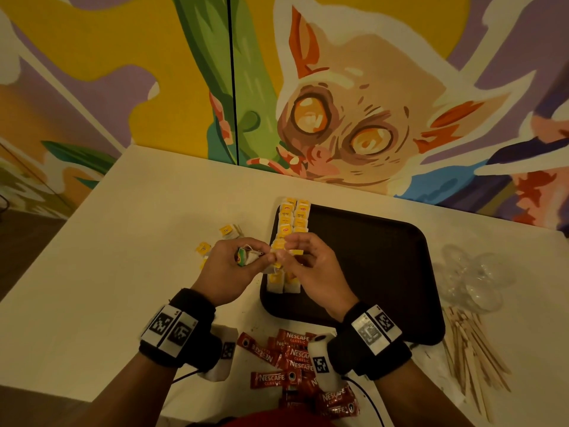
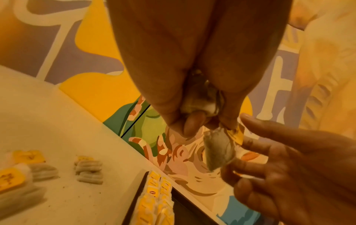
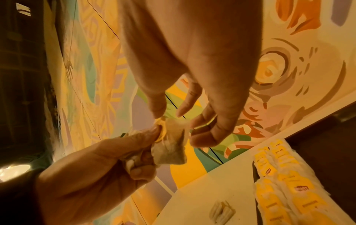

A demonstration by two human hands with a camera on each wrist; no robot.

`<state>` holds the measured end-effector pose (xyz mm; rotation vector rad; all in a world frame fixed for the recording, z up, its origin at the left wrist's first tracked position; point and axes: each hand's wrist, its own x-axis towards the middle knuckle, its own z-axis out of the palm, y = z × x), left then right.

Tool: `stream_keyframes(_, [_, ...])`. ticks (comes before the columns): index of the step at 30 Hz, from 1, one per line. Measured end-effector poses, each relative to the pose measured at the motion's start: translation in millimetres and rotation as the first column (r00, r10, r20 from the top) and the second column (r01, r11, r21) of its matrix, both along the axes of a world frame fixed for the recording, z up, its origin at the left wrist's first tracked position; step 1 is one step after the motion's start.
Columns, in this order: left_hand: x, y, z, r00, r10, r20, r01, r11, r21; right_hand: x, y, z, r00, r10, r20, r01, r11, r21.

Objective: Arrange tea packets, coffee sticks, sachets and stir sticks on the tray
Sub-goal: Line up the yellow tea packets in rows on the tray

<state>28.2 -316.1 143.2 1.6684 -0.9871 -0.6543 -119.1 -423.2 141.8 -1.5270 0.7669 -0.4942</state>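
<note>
Black wristbands (image 1: 184,328) w/ white marker tags

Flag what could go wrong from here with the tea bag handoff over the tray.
1. The left hand grips several tea bags by tag and string; the right hand only touches one, so it may drop or tangle.
2. Both hands hang over the tea-bag rows at the tray's left edge; a brush could skew them.
</note>
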Motion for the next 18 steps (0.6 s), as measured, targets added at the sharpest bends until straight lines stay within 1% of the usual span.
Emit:
stream_keyframes(2, [0.5,0.1,-0.5,1.000,0.017,-0.026,-0.018,1.000,-0.014,-1.0,0.0,-1.6,0.999,0.046,0.002,-0.046,0.998,0.034])
stream_keyframes(3, [1.1,0.1,-1.3,0.999,0.024,-0.035,-0.024,1.000,-0.016,-1.2,1.1,-2.3,0.998,0.059,0.005,-0.059,0.998,0.026])
stream_keyframes(5, [2.1,-0.2,-3.2,0.998,0.038,-0.042,-0.039,0.999,-0.013,-0.5,2.9,-3.7,0.999,0.040,0.012,-0.040,0.999,-0.007])
stream_keyframes(8, [2.6,-1.3,-7.8,0.996,0.069,-0.055,-0.069,0.998,-0.004,0.9,4.6,-5.7,1.000,0.000,-0.007,0.000,1.000,-0.006])
stream_keyframes(12, [0.8,-1.2,-17.5,0.993,0.084,-0.081,-0.081,0.996,0.044,2.9,6.2,-14.8,0.995,0.075,-0.065,-0.074,0.997,0.018])
stream_keyframes(15, [-0.3,1.1,-27.6,0.990,0.095,-0.108,-0.084,0.991,0.108,3.4,4.7,-28.9,0.988,0.059,-0.143,-0.059,0.998,0.007])
stream_keyframes(18, [1.2,6.5,-36.7,0.962,0.190,-0.195,-0.156,0.971,0.180,2.4,-0.7,-44.8,0.955,0.060,-0.291,-0.070,0.997,-0.022])
